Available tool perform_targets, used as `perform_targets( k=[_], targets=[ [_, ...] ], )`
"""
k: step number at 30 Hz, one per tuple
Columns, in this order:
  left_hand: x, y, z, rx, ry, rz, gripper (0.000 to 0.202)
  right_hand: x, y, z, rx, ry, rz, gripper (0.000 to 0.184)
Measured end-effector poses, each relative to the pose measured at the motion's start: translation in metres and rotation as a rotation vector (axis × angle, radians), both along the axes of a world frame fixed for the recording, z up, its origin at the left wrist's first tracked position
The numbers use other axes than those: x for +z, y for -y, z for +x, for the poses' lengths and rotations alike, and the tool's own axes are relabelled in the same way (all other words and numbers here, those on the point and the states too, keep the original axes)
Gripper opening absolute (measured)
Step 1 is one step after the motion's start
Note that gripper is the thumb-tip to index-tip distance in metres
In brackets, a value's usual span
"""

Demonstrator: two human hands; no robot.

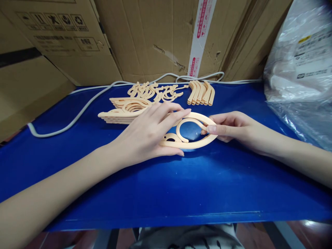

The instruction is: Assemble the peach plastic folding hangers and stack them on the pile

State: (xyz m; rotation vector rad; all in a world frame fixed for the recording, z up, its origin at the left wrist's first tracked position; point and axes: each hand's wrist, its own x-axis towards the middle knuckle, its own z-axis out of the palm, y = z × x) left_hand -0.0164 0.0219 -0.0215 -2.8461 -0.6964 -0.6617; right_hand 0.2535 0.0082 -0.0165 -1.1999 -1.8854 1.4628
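A cream plastic folding hanger (198, 144), folded into a pointed oval with its curved hook inside, is held just above the blue table. My left hand (153, 133) wraps over its left half, fingers along the top edge and thumb along the lower edge, hiding that end. At the other tip, my right hand (228, 128) pinches it between thumb and fingers. Behind my left hand lies a stack of similar folded hangers (116, 116). Farther back are a pile of loose hooks (145, 91) and a row of curved hanger arms (201, 92).
Cardboard boxes (155, 38) stand along the back and left of the blue table (166, 190). A white cable (77, 119) runs across the rear and left side. A clear plastic bag (298, 62) with white contents sits at the right.
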Motion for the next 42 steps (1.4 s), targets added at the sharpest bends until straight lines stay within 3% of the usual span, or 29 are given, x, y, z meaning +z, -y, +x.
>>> perform_targets(
  k=[9,13,15,17,20,24,30,35,42],
  targets=[
    [0.001,0.009,0.006,0.037,0.007,-0.055,0.066,0.006,0.003,-0.005,0.009,0.031,0.033,0.037],
    [0.012,0.01,0.007,0.041,0.098,-0.223,0.069,0.002,-0.002,0.0,-0.051,-0.035,0.089,0.055],
    [0.023,0.004,0.003,0.025,0.156,-0.288,0.07,0.001,-0.006,0.002,-0.074,-0.018,0.194,0.063],
    [0.036,-0.007,-0.006,0.018,0.169,-0.274,0.069,0.001,-0.01,0.003,-0.081,0.079,0.37,0.052],
    [0.056,-0.031,-0.033,0.109,0.123,-0.249,0.074,-0.001,-0.016,0.003,0.053,0.297,0.665,0.034],
    [0.069,-0.063,-0.078,0.197,0.006,-0.262,0.071,-0.011,-0.024,0.003,0.223,0.552,0.891,0.042],
    [0.062,-0.089,-0.12,0.196,-0.085,-0.277,0.072,-0.017,-0.031,0.007,0.258,0.602,0.914,0.048],
    [0.05,-0.104,-0.145,0.304,-0.069,-0.329,0.08,-0.016,-0.033,0.009,0.261,0.6,0.905,0.049],
    [0.036,-0.11,-0.139,0.301,-0.029,-0.372,0.085,-0.018,-0.036,0.011,0.257,0.6,0.907,0.049]
  ],
)
